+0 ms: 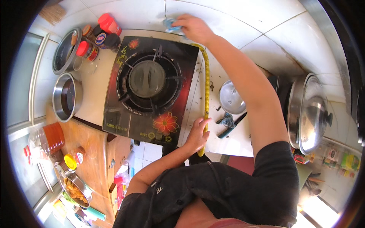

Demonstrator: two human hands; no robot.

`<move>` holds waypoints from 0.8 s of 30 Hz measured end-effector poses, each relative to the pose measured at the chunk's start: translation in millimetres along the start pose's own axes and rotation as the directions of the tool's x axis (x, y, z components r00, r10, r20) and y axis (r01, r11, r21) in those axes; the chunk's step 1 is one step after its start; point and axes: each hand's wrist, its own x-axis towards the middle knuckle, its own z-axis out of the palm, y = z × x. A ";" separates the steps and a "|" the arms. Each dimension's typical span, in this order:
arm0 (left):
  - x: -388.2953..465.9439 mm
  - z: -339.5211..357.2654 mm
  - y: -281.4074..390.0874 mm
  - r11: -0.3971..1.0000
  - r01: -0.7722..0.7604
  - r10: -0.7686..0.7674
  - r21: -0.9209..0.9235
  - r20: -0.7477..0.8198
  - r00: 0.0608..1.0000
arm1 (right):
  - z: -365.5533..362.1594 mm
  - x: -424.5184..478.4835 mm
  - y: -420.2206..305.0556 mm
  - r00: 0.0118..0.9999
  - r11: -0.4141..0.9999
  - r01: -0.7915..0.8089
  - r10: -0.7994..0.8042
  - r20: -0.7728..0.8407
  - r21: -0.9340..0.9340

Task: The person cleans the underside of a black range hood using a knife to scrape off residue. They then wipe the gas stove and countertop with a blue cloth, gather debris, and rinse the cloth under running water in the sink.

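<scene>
My right hand (pixel 195 30) is at the white tiled wall behind the stove, pinching a crumpled blue-and-white cloth (pixel 172 25) against the tiles. The cloth is blurred. Lower down, my left hand (pixel 197 135) grips a yellow ribbed gas hose (pixel 207 82), fingers and thumb on its near end. The hose runs along the right side of a black glass-topped gas stove (pixel 134 119) and bends behind its far corner. A round burner cap (pixel 146 78) sits amid black pan supports. Dark debris (pixel 211 86) is scattered on the white counter beside the hose.
Right of the hose are a metal bowl (pixel 230 97), a dark-handled tool (pixel 233 126) with a rag (pixel 227 120), and a lidded steel pot (pixel 310 114). Seasoning jars (pixel 109 24), a steel basin (pixel 77 98) and an oil jug (pixel 52 138) stand on the left.
</scene>
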 end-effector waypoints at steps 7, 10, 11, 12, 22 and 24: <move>5.1 -3.3 1.1 1.000 0.002 -0.002 0.016 0.012 1.000 | 83.8 19.9 63.1 0.862 0.997 0.083 -0.066 0.503 -0.011; 3.4 -4.0 3.1 0.999 0.027 -0.027 -0.042 0.009 1.000 | 66.4 -6.2 69.0 0.817 0.986 -0.136 0.058 0.573 0.094; 2.6 -4.7 4.8 0.997 0.037 -0.036 -0.073 0.016 0.999 | 57.1 -19.6 71.9 0.806 0.986 -0.145 0.072 0.588 0.079; 4.1 -6.3 8.4 0.994 0.038 -0.035 -0.101 0.031 0.999 | 43.8 -34.8 83.1 0.810 0.999 -0.048 0.046 0.584 -0.011; 13.3 5.9 18.5 0.989 0.035 -0.028 -0.147 0.050 0.998 | -59.3 -94.7 37.5 0.975 0.974 -0.180 0.196 0.109 -0.139; 14.5 8.4 18.3 0.992 0.027 -0.020 -0.123 0.055 0.998 | -39.6 -95.5 21.7 0.998 0.997 0.029 -0.025 0.058 -0.074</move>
